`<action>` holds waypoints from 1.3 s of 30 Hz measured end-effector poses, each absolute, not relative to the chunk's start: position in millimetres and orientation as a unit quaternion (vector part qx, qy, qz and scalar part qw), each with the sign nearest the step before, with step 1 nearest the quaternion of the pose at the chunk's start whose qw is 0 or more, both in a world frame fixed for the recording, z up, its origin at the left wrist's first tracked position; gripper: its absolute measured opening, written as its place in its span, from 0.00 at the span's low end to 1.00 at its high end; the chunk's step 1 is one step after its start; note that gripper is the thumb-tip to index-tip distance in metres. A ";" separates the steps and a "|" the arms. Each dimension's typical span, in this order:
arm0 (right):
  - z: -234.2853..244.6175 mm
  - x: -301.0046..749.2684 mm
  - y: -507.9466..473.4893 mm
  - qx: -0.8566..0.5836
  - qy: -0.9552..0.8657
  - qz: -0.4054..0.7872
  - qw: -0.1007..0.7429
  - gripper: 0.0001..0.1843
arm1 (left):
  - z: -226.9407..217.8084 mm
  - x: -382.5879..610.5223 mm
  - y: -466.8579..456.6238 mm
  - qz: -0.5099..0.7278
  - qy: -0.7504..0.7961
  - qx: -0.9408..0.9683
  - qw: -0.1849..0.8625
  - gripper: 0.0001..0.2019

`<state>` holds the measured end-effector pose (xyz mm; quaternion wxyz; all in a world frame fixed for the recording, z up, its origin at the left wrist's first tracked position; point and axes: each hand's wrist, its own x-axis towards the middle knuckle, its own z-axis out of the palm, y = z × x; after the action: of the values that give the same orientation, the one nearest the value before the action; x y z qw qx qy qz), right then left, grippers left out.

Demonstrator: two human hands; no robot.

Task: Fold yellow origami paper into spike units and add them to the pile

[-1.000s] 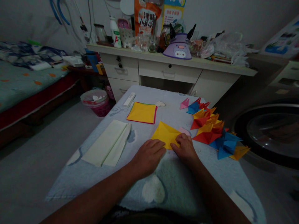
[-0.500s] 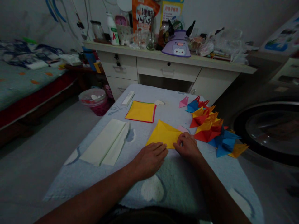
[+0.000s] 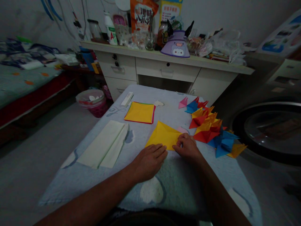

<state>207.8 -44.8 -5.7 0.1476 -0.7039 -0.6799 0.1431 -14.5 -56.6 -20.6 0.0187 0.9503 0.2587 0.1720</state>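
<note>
A yellow sheet of origami paper with crease lines lies folded on the cloth-covered table in front of me. My left hand rests flat across its near left edge, fingers stretched out together. At its right corner, my right hand has its fingers curled, with thumb and fingertips on the paper's edge. Farther off sits a stack of square coloured paper, yellow on top with red and green edges showing. Folded paper cranes in pink, blue, red and yellow are lined up to the right of my right hand.
A folded white paper sheet lies at the left of the table. Beyond the stack are a small white box and a crumpled white scrap. A pink bin stands left, a washing machine right, a cluttered desk behind.
The whole view has shifted slightly, with things a little farther left. Both hands keep nearly the same place on the yellow paper, and its fold looks unchanged.
</note>
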 end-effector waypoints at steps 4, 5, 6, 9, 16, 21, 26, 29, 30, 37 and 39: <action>-4.6 217.3 -43.7 -0.668 -0.701 0.176 0.179 0.07 | -19.5 -14.8 -57.4 0.163 0.269 0.949 0.028 0.17; -3.2 220.4 -43.5 -0.657 -0.706 0.186 0.189 0.06 | -18.7 -14.9 -57.7 0.163 0.271 0.948 0.027 0.17; -1.5 223.5 -43.4 -0.647 -0.709 0.196 0.199 0.06 | -17.9 -14.9 -58.0 0.162 0.271 0.948 0.027 0.17; 4.2 231.1 -43.5 -0.644 -0.700 0.211 0.225 0.05 | -16.5 -15.2 -58.6 0.156 0.269 0.950 0.032 0.18; 3.7 236.9 -42.7 -0.692 -0.647 0.189 0.260 0.06 | -18.4 -17.1 -58.1 0.147 0.268 0.951 0.037 0.18; -0.9 235.0 -43.2 -0.699 -0.618 0.239 0.269 0.06 | -16.4 -17.3 -57.7 0.147 0.263 0.953 0.037 0.18; 1.7 228.1 -45.4 -0.689 -0.620 0.266 0.267 0.05 | -18.1 -17.6 -58.3 0.153 0.260 0.953 0.033 0.18; 4.3 222.4 -46.6 -0.675 -0.651 0.261 0.229 0.13 | -18.8 -17.7 -58.9 0.155 0.265 0.951 0.037 0.19; 4.5 220.6 -46.7 -0.673 -0.662 0.250 0.216 0.14 | -19.1 -17.7 -59.0 0.155 0.267 0.950 0.041 0.19; -1.5 213.1 -46.6 -0.682 -0.696 0.164 0.153 0.11 | -21.6 -16.8 -59.0 0.146 0.276 0.949 0.045 0.20; -1.7 211.0 -47.2 -0.691 -0.691 0.156 0.147 0.10 | -21.9 -16.5 -59.2 0.144 0.279 0.949 0.040 0.20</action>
<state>211.0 -47.2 -1.7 0.1468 -0.6905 -0.6910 0.1556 -16.5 -59.2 -21.9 0.0396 0.9488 0.2786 0.1437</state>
